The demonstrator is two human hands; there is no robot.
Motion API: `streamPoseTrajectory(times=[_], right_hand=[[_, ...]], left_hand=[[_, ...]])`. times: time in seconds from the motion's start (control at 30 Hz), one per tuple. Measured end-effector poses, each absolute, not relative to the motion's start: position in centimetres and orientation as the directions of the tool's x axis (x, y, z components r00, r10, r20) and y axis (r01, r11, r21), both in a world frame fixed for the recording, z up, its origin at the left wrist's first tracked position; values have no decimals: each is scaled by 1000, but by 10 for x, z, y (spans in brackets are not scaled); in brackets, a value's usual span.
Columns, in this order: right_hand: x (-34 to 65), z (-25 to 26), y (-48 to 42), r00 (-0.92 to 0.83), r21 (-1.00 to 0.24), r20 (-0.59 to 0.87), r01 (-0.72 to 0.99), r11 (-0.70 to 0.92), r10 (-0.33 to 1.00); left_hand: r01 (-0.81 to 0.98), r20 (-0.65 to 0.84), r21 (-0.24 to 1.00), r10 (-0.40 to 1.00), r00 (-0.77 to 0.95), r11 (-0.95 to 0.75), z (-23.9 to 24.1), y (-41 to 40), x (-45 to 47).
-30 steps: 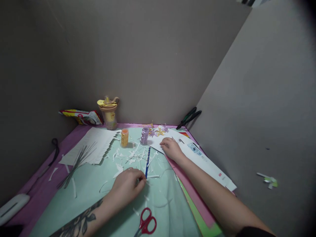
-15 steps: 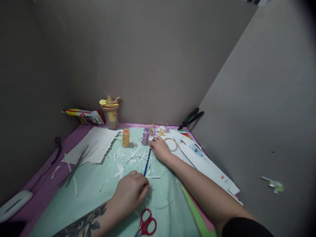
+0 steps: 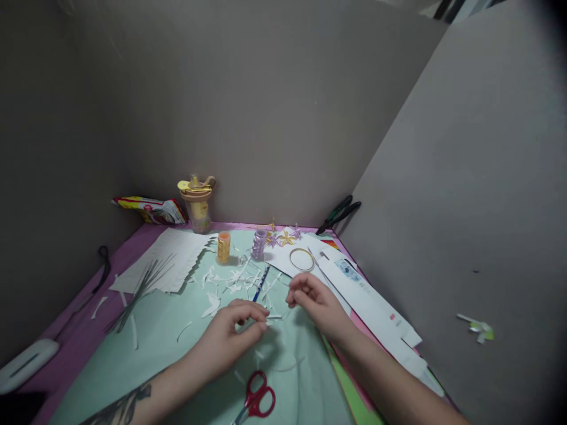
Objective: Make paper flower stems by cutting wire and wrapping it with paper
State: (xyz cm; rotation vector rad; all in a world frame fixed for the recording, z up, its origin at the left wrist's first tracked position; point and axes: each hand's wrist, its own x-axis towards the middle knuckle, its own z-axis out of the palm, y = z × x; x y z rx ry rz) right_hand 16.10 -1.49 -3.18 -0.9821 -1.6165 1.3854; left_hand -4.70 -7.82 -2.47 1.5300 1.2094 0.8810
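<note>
Just beyond the left hand (image 3: 233,330), farther from the right hand (image 3: 316,301): slim blue rod (image 3: 261,284) among white paper scraps (image 3: 213,306) on green cloth (image 3: 305,386). Long axis slanting near-left to far-right, near end towards the left hand. Fingers of both hands curled, narrowly spaced; whether holding anything, impossible to tell.

- We see a dark tattoo (image 3: 126,404) on the left forearm (image 3: 170,381), with curved, leaf-like shapes, darkest near the lower edge of the view.
- We see the left hand (image 3: 234,330) bare, ungloved up to the wrist and beyond.
- We see the right hand (image 3: 316,302) and right forearm (image 3: 387,369) bare too.
- We find small details on both hands too blurred to tell.
</note>
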Motion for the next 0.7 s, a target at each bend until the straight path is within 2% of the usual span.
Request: streamPoseTrajectory(times=[0.07,0.13,0.23,0.33,0.53,0.7], right_hand=[[167,-26,-36,-442,-996,39,54,70,896],[172,-23,-52,-484,-999,15,26,32,875],[176,-22,-69,-547,-1000,6,-6,3,837],[178,-24,-79,-572,-1000,-2,-2,-4,820],[192,-29,-85,-572,-998,20,35,48,820],[216,-35,-77,-472,-977,208,-147,157,857]], left_hand=[[57,-208,978,950,231,201,-17,-80,-45],[-129,-347,911,898,269,391,-12,-82,-39],[-290,-396,816,849,351,500,-13,-86,-24],[-353,-404,775,841,361,524,-17,-89,-9],[-460,-453,742,871,192,488,-14,-88,-11],[-632,-438,682,898,50,368,-1,-69,-40]])
